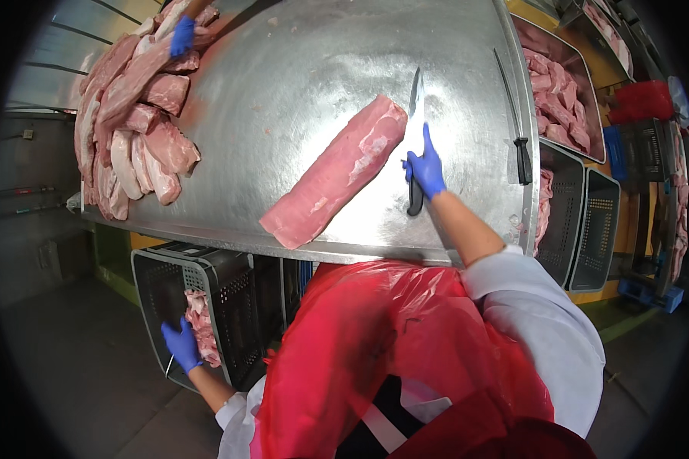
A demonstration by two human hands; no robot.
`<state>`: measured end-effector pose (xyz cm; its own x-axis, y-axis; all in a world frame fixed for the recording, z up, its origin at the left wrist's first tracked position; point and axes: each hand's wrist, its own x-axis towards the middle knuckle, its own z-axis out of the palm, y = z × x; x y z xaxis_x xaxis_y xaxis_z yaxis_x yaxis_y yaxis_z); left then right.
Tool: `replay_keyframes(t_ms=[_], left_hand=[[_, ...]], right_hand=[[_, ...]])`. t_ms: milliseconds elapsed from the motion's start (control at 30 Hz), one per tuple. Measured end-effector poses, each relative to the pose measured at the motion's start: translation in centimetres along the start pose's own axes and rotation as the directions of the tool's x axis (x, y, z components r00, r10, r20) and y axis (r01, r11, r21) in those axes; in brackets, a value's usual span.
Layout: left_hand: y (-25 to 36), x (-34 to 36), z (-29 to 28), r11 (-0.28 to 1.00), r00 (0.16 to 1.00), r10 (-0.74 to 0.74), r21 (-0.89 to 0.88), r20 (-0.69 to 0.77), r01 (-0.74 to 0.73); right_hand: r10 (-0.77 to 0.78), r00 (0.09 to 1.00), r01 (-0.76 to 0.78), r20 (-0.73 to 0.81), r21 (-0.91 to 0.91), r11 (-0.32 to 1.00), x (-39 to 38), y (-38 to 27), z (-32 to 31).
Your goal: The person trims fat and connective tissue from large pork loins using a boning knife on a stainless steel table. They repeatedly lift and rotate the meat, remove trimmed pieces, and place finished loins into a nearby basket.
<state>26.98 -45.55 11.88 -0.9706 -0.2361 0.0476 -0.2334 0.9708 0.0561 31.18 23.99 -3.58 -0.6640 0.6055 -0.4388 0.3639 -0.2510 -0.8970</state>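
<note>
Blue-gloved, your left hand (pixel 182 346) hangs over the grey crate (pixel 236 321), fingers loosely spread, contact with the meat trimmings (pixel 200 320) unclear; the long meat cut (pixel 337 174) lies slantwise on the steel table (pixel 283 69), likely for easy reach; your right hand (pixel 427 170) grips the knife (pixel 415 200), forefinger extended, probably for control.

No lettering, number, label or sign can be read anywhere in the head view. Clockwise from the centre, none is legible on the knife blade (pixel 415 96) at 1 o'clock, the black handle of the sharpening steel (pixel 522 162) at 2, or the grey perforated bin (pixel 597 229) at 3. Nor on the red plastic apron (pixel 333 321) at 6 or the dark perforated crate (pixel 239 321) at 8.
</note>
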Motion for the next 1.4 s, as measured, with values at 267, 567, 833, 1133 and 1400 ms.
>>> replay_keyframes(t_ms=[267,567,833,1133,1400], left_hand=[[34.8,-1.8,7.9,0.45,0.494,0.869,-0.465,0.032,-0.762],[42.2,0.5,13.5,0.343,0.316,0.938,-0.52,0.143,-0.782],[42.4,1.1,13.3,0.363,0.335,0.93,-0.518,0.15,-0.775],[62.5,-4.1,13.9,0.274,0.318,0.946,-0.362,-0.067,-0.891],[65.5,0.4,14.7,0.602,0.616,0.773,-0.478,0.151,-0.639]], right_hand=[[-0.021,0.998,0.015,0.054,0.107,0.994,1.8,-1.3,1.3],[-0.054,0.995,0.063,0.08,-0.12,0.991,-1.5,0.2,2.8],[-0.17,0.907,0.27,0.385,-0.222,0.937,-12.8,6.1,-3.7],[-0.128,0.992,0.12,0.012,0.265,0.957,-7.0,1.3,-11.4],[-0.043,0.996,0.037,0.084,0.073,0.997,-0.6,0.1,-4.0]])
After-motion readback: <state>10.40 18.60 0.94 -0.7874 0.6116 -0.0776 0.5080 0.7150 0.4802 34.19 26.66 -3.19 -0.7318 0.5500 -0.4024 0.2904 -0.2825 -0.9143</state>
